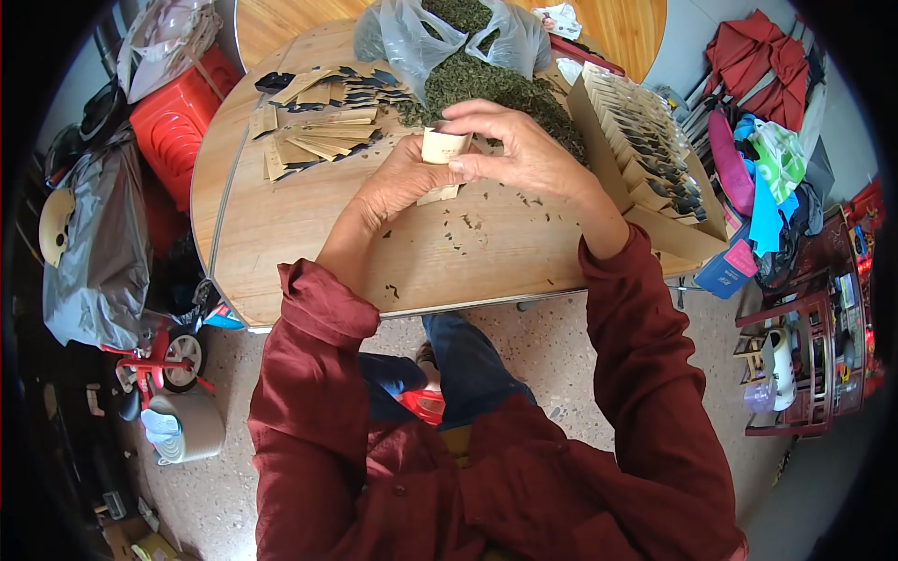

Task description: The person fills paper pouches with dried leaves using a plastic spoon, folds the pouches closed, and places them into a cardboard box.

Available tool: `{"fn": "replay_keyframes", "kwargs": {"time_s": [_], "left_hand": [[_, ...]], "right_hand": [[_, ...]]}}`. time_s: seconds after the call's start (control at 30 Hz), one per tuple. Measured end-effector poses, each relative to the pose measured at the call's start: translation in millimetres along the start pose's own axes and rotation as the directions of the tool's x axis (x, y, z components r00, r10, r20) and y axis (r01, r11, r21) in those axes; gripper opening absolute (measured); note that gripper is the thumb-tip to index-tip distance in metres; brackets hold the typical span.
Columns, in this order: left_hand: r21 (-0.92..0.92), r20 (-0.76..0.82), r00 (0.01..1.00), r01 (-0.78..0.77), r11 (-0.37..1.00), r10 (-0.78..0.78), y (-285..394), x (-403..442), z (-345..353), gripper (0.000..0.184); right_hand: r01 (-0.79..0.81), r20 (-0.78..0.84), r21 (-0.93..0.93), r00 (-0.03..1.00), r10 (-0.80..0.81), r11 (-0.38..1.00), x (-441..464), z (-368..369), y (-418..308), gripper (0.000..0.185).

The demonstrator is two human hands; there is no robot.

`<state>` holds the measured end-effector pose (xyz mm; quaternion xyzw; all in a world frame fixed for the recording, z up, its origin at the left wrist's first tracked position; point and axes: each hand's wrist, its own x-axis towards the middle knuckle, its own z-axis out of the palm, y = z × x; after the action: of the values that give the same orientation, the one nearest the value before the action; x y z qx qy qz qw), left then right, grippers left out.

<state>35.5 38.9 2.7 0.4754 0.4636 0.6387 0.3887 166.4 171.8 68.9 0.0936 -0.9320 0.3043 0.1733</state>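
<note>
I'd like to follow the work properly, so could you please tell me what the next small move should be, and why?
Probably the right hand should check the upper end of the paper packet while the left hand steadies it: both hands are at it, and its contents are hidden, so reaching for the loose leaves seems premature.

Small tan paper packet (446, 147) (faint print on it), curved, between both hands (398, 178) (524, 154)

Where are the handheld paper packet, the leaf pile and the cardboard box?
Paper packet (445, 147): head view, point on its upper front face.
Leaf pile (505, 92): head view, point on the middle of the heap.
Cardboard box (678, 237): head view, point on its near end wall.
</note>
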Motion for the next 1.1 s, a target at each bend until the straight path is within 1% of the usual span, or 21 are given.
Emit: {"fn": "replay_keyframes", "kwargs": {"time_s": [0.03,0.13,0.2,0.23,0.3,0.33,0.37,0.47,0.57,0.63,0.67,0.7,0.73,0.77,0.8,0.83,0.9,0.93,0.97,1.03,1.1], "left_hand": [[0.003,-0.012,1.0,-0.015,1.0,0.015,0,-1,-1,0.022],[0.0,0.01,1.0,-0.006,1.0,0.006,1,-1,-2,0.023],[0.024,0.007,1.0,0.0,1.0,0.0,2,0,-2,0.023],[0.044,0.001,1.0,0.005,0.999,-0.006,1,0,-2,0.023],[0.01,-0.003,1.0,0.002,1.0,-0.002,2,-1,-2,0.023],[-0.02,0.0,1.0,0.002,1.0,-0.002,2,0,0,0.023],[-0.021,0.009,1.0,0.003,1.0,-0.003,3,0,2,0.023],[-0.003,-0.002,0.999,0.044,0.999,-0.044,4,-1,1,0.023],[0.0,-0.016,0.998,0.067,0.998,-0.067,6,0,3,0.023],[0.075,-0.017,0.997,0.078,0.994,-0.077,7,-1,2,0.023],[0.103,-0.006,0.999,0.042,0.994,-0.042,3,1,0,0.021],[0.067,-0.002,0.999,0.041,0.997,-0.041,5,0,2,0.022],[0.03,0.008,0.999,0.041,0.999,-0.041,6,-1,4,0.022],[0.073,-0.004,0.999,0.05,0.996,-0.05,5,-2,3,0.024],[0.05,-0.013,0.998,0.062,0.997,-0.062,5,-2,3,0.026],[0.028,-0.018,0.997,0.073,0.997,-0.073,8,-2,7,0.028],[-0.028,-0.037,0.998,0.046,0.999,-0.047,12,-3,14,0.031],[-0.036,-0.053,0.995,0.084,0.996,-0.086,9,-3,11,0.033],[-0.035,-0.032,0.996,0.083,0.996,-0.084,6,-2,6,0.033],[0.046,0.014,0.993,0.113,0.992,-0.114,3,-1,-1,0.034],[0.013,0.02,0.994,0.108,0.994,-0.108,3,1,-2,0.034]], "right_hand": [[0.003,0.002,0.001,1.0,-0.003,1.0,2,1,-1,0.031],[-0.001,0.069,-0.101,0.998,0.008,0.995,6,0,-2,0.033],[-0.026,0.014,0.116,1.0,0.025,0.993,7,-5,3,0.034],[-0.025,0.016,0.116,1.0,0.024,0.993,6,-9,4,0.034],[-0.045,-0.054,0.099,0.997,0.051,0.994,5,-17,5,0.032],[-0.096,-0.013,0.229,0.995,0.102,0.969,4,-16,7,0.027],[-0.101,-0.02,0.227,0.994,0.108,0.969,3,-14,8,0.027],[-0.121,-0.035,0.387,0.989,0.145,0.914,3,-4,8,0.021],[-0.183,-0.002,0.352,0.98,0.197,0.918,3,0,13,0.018],[-0.155,-0.018,0.369,0.985,0.174,0.916,3,1,14,0.015],[-0.155,-0.005,0.4,0.985,0.171,0.903,3,1,15,0.014],[-0.157,0.007,0.43,0.985,0.171,0.889,2,1,16,0.013],[-0.108,-0.039,0.369,0.991,0.132,0.923,2,2,18,0.011],[-0.11,-0.044,0.402,0.989,0.139,0.909,2,4,19,0.01],[-0.113,-0.056,0.43,0.987,0.151,0.896,0,4,20,0.009],[-0.07,-0.094,0.398,0.989,0.117,0.915,-1,1,16,0.009],[-0.101,-0.177,0.389,0.967,0.182,0.916,-5,-9,3,0.009],[-0.075,-0.191,0.439,0.966,0.174,0.895,-5,-19,-1,0.011],[-0.059,-0.219,0.428,0.961,0.167,0.902,-8,-30,-4,0.011],[0.0,-0.278,0.398,0.953,0.12,0.917,-17,-54,-21,0.014],[-0.005,-0.31,0.355,0.943,0.122,0.935,-30,-82,-26,0.017]]}}
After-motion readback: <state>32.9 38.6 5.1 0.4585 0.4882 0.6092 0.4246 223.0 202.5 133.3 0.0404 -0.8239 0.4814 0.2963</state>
